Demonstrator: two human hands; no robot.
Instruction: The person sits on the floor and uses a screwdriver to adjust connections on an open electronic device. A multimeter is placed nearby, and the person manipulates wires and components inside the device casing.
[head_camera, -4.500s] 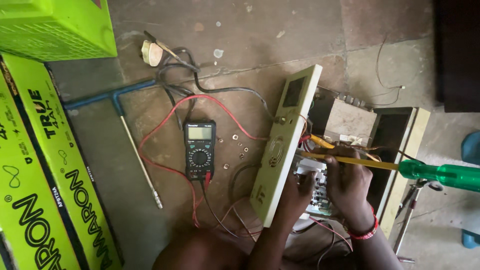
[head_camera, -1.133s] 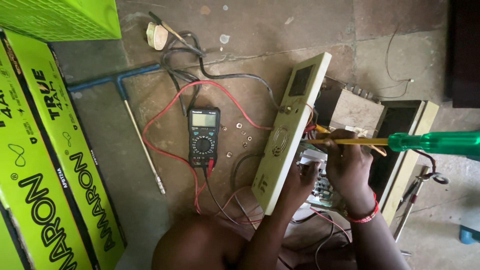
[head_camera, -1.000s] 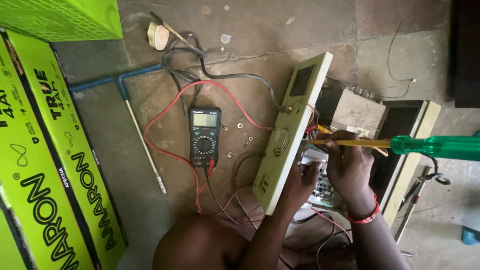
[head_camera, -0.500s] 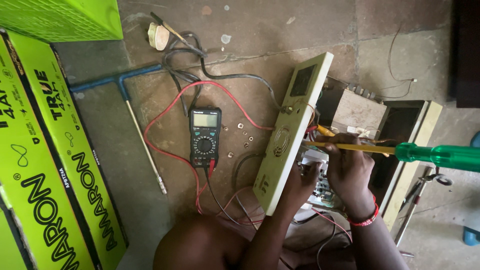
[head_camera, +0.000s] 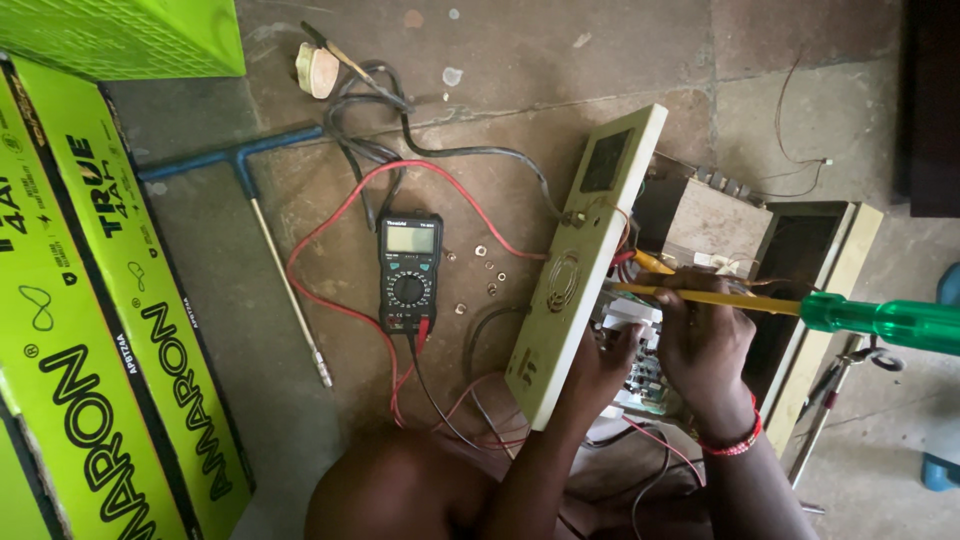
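An opened cream-coloured electronic unit (head_camera: 815, 260) lies on the floor, its front panel (head_camera: 580, 270) swung out and standing on edge. Both my hands are inside it, over a circuit board with wires. My left hand (head_camera: 598, 368) is curled against the back of the panel, fingers on a white plastic block (head_camera: 632, 314). My right hand (head_camera: 705, 340) sits just right of it, fingertips closed on the yellow shaft of a green-handled screwdriver (head_camera: 880, 320). The tip points at the panel's inner side. What lies under my palms is hidden.
A black digital multimeter (head_camera: 409, 272) with red and black leads lies left of the panel, small nuts beside it. A blue T-handle wrench (head_camera: 262, 215) and coiled black cable lie further left. Bright green boxes (head_camera: 90, 300) line the left edge. My knee is at the bottom.
Both hands have stayed in the unit. The screwdriver's green handle has dipped slightly, so the shaft now slopes down to the right. The view has shifted a little.
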